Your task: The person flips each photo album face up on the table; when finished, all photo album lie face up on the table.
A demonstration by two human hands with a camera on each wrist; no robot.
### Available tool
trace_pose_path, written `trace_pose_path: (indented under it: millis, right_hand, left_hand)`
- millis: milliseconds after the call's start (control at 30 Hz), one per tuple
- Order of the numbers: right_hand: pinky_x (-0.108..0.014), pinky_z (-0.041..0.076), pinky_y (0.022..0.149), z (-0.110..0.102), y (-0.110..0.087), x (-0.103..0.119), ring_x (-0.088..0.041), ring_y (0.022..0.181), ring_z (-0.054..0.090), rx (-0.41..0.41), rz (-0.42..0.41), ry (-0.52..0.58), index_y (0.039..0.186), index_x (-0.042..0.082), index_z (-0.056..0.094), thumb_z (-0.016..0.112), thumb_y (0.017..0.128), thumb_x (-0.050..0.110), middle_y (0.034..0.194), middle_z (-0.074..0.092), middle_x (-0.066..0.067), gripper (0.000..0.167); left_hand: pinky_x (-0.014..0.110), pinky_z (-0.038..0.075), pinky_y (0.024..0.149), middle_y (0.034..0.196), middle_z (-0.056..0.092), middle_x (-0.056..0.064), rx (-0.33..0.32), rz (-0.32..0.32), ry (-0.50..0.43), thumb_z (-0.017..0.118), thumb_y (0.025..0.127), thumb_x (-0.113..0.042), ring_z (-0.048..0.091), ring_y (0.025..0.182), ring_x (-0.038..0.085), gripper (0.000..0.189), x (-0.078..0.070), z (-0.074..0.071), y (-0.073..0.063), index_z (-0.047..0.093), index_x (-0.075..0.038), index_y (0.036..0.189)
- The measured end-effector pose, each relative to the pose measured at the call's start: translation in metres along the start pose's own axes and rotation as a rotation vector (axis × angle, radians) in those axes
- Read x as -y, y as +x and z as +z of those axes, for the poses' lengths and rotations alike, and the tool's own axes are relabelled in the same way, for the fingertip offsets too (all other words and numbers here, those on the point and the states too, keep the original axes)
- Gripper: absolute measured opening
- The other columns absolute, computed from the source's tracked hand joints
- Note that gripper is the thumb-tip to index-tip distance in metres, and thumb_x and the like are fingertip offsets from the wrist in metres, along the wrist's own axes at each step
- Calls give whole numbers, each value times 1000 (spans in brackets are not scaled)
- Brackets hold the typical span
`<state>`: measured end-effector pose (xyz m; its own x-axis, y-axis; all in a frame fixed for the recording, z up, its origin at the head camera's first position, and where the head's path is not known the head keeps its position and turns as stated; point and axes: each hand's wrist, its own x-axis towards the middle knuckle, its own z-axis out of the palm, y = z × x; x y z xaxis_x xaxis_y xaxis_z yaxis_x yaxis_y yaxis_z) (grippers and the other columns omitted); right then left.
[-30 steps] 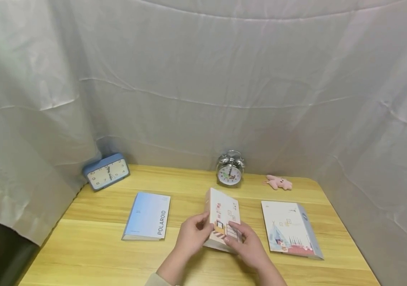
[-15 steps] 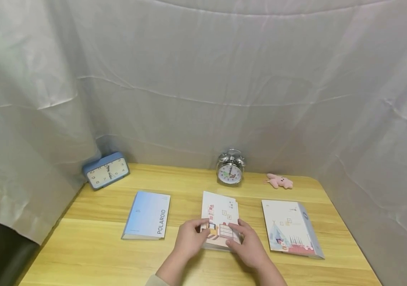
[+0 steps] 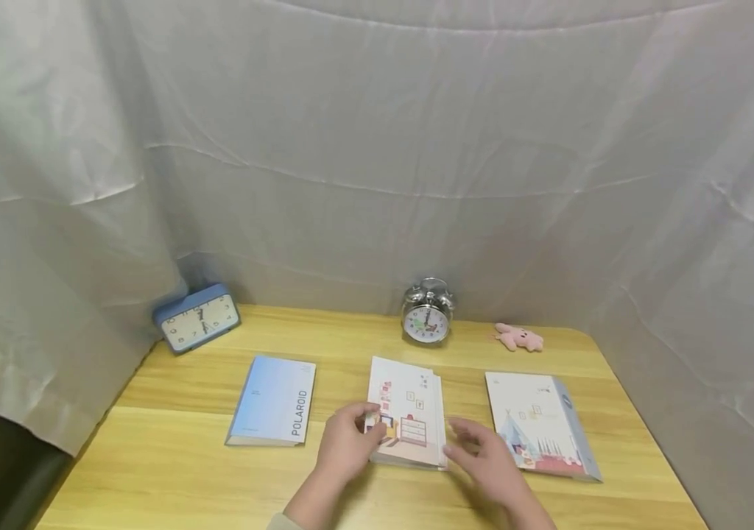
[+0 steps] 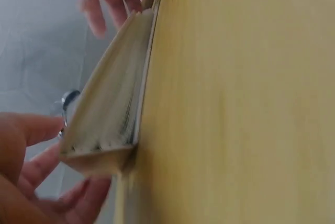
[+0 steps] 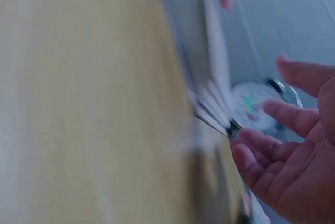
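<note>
A white photo album (image 3: 406, 401) with a drawn room on its cover lies at the middle of the table, spine to the left. My left hand (image 3: 345, 447) holds its spine side, thumb on the cover and fingers against the spine (image 4: 99, 161). Beyond the right edge, my right hand (image 3: 488, 462) is just clear of the album, fingers loosely spread. In the right wrist view, page edges (image 5: 214, 106) fan out near those fingertips. The inner pages (image 4: 112, 103) show between the covers in the left wrist view.
A blue POLAROID album (image 3: 274, 401) lies left, and a white album with a tent picture (image 3: 532, 423) lies right. At the back stand a blue clock (image 3: 198, 318) and a silver twin-bell alarm clock (image 3: 427, 313), with a pink plush toy (image 3: 519, 337). Grey curtains (image 3: 383, 162) surround the table.
The photo album has turned flatter and shifted slightly left, its spine no longer facing up. My right hand has let go of its cover and moved right. My left hand keeps its hold.
</note>
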<state>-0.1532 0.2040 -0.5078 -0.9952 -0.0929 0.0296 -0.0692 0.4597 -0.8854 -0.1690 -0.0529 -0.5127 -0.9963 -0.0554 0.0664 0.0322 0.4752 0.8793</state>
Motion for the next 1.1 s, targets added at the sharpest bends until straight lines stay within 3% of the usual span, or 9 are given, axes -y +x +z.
trace_pose_path:
  millis: [167,333,433,533,600,700,767,933,1100]
  right_hand:
    - [-28,61,82,-41,-12,-5,-18,106,70,-143,11,26,136,-5,66,77,96,8,128,71,-23,44]
    - [-25,62,78,-71,-20,-17,-3,103,65,-233,-2,13,137,-9,64,75,98,7,133,66,-29,44]
    - [-24,62,78,-90,-24,-28,-6,106,66,-239,77,11,142,-12,58,75,100,12,138,61,-34,51]
    - [-14,56,83,-114,-28,-40,-24,119,66,-252,194,-71,147,-10,53,75,101,22,146,54,-35,60]
    - [-19,54,96,-129,-29,-48,-38,132,58,-250,264,-142,151,-9,49,74,102,29,153,47,-35,67]
    - [-47,45,116,-146,-30,-59,-54,147,36,-233,349,-135,157,-9,39,73,102,35,163,31,-38,78]
    - [-63,30,121,-152,-30,-65,-58,149,28,-213,397,-119,160,-10,32,71,103,38,163,23,-41,84]
    - [-65,27,122,-154,-30,-71,-59,148,29,-180,423,-136,158,-15,29,68,105,38,158,26,-46,85]
    - [-64,34,120,-151,-28,-71,-57,145,37,-182,412,-168,154,-18,35,66,105,36,156,35,-43,79]
  left_hand:
    - [61,51,105,134,67,13,-100,124,-56,83,88,-16,63,123,40,27,-29,6,-3,79,-11,114]
    - [42,60,87,119,72,3,27,228,-130,83,90,-15,69,103,26,24,-53,18,-10,78,-12,113]
    - [28,59,77,113,74,2,124,201,-172,84,89,-15,69,92,16,25,-60,36,-15,77,-12,113]
    - [21,57,71,114,73,4,225,152,-236,85,88,-14,67,87,8,30,-67,65,-20,77,-12,117]
    - [19,56,68,118,71,5,288,126,-260,85,87,-14,64,85,4,37,-73,86,-24,75,-11,123]
    - [20,53,67,124,66,4,373,116,-197,86,86,-21,58,83,3,52,-80,118,-27,70,-11,135]
    - [26,57,79,133,63,5,405,126,-111,87,85,-27,62,96,9,63,-83,136,-28,65,-11,142]
    - [42,46,116,156,51,15,434,131,40,87,84,-37,53,140,32,76,-91,166,-30,60,-7,148]
    - [47,43,118,162,45,19,446,74,60,86,84,-41,47,146,38,81,-101,179,-33,57,-3,150]
